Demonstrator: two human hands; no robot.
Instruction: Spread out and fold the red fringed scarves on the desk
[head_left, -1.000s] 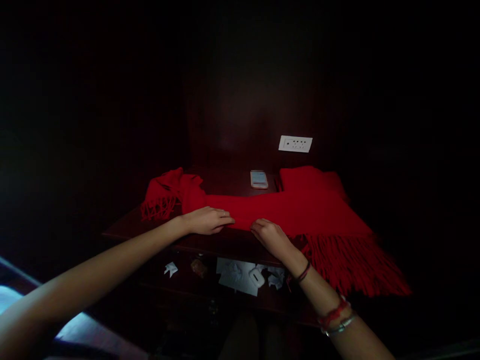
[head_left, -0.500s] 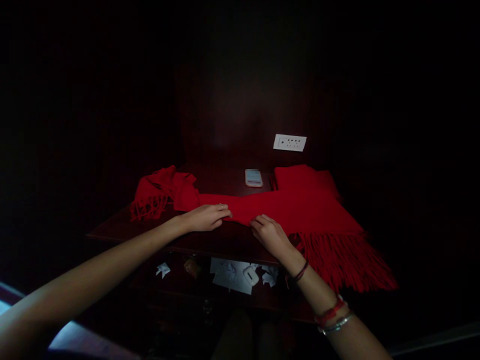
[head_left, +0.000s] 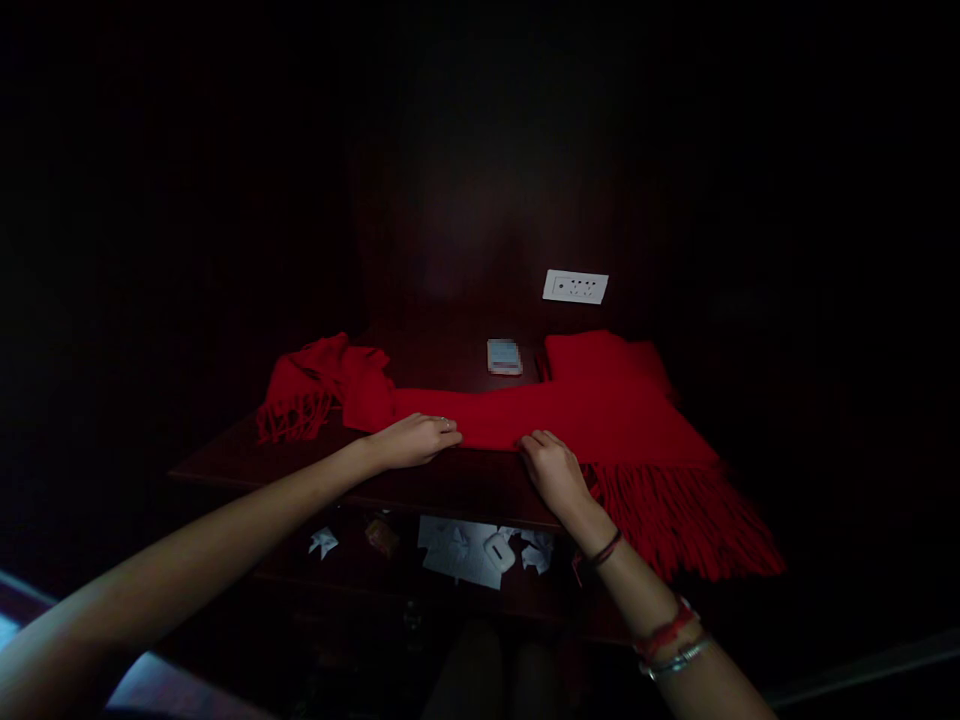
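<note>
A red fringed scarf (head_left: 487, 415) lies across a dark wooden tabletop (head_left: 450, 483). Its left end is bunched up, with tassels hanging loosely; the right part is broad and flat, and its long fringe drapes over the front edge. My left hand (head_left: 420, 438), wearing a ring, pinches the scarf's near edge left of the middle. A short way to the right, my right hand (head_left: 553, 465) has its fingers closed on the same edge. Between the two hands the edge runs nearly straight. The fingertips of both hands are partly hidden.
A phone (head_left: 504, 357) with a lit screen lies behind the scarf. On the dark wall is a white socket plate (head_left: 575, 287). Below the tabletop, an open drawer or shelf holds a white earbud case (head_left: 499, 552), paper (head_left: 457, 565) and crumpled scraps (head_left: 323, 543).
My right hand has slid to the right along the scarf's near edge, widening the gap between my hands. That edge now looks straighter. My left hand has barely shifted.
</note>
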